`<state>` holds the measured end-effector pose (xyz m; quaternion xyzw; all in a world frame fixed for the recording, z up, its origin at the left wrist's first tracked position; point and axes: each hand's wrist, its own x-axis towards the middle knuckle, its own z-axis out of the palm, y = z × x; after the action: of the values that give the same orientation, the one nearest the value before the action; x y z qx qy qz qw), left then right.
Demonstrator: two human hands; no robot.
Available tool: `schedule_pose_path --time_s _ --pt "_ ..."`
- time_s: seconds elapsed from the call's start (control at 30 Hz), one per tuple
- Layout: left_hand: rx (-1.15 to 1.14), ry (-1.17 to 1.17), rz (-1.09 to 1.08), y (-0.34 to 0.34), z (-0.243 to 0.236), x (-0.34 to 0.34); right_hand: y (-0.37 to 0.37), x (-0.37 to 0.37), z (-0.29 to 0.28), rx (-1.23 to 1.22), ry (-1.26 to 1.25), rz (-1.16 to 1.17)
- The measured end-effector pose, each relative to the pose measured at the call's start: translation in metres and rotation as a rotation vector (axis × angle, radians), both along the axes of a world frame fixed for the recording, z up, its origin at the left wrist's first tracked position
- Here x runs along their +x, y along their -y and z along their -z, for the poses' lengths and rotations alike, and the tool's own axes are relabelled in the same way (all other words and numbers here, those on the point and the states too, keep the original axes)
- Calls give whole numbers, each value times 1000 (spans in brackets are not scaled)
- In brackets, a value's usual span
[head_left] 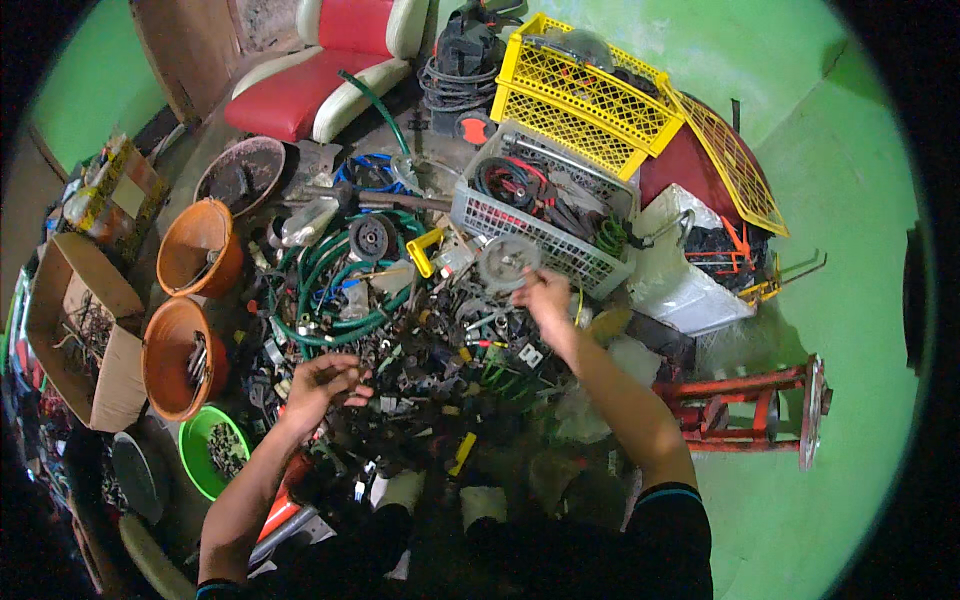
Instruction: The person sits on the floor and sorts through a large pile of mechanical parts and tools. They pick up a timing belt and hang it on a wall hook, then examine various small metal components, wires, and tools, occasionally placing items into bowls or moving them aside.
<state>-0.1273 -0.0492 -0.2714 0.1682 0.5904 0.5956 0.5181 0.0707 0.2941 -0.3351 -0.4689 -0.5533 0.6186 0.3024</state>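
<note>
My right hand [546,306] reaches forward over a heap of mixed small parts [420,350]. Its fingers are closed on the near edge of a round grey wheel-like disc [508,260], just in front of a grey plastic basket [545,236]. Over the heap's near left side hovers my left hand [325,388], fingers bent and apart, with nothing visible in it. Between the hands and beyond lie a coiled green hose [345,330], a black round wheel [371,238] and a yellow plastic piece [424,252].
Two orange buckets [165,375], a green bowl [190,462] and a cardboard box [110,385] line the left. Yellow crates [570,125] and a red-and-white seat [275,100] stand at the back. A red metal frame [740,385] lies right, near a white foam box [675,285].
</note>
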Motion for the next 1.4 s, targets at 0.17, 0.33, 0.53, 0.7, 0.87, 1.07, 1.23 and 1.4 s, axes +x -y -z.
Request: schedule_pose_path --time_s 0.17,0.33,0.53,0.7,0.87,1.07,1.23,1.4 --pt "-49 -77 -23 26 9 -22 -118 -42 -15 258 82 86" --pt "-163 -168 -78 55 20 -38 -159 -112 -20 214 262 -88" --pt "-230 -378 18 55 39 -60 -223 -88 19 702 633 -46" --pt "-318 -609 35 102 53 -61 -33 -93 -37 871 504 -684" --pt "-210 -810 471 75 58 -30 109 4 -50 648 798 -1506" --pt "-253 -1041 805 75 49 4 167 63 -47 645 873 -1566" --pt "-273 -1136 687 111 25 7 219 42 -61 709 865 -1692" --pt "-291 -940 -303 216 -15 22 237 54 -62 734 595 -1530"
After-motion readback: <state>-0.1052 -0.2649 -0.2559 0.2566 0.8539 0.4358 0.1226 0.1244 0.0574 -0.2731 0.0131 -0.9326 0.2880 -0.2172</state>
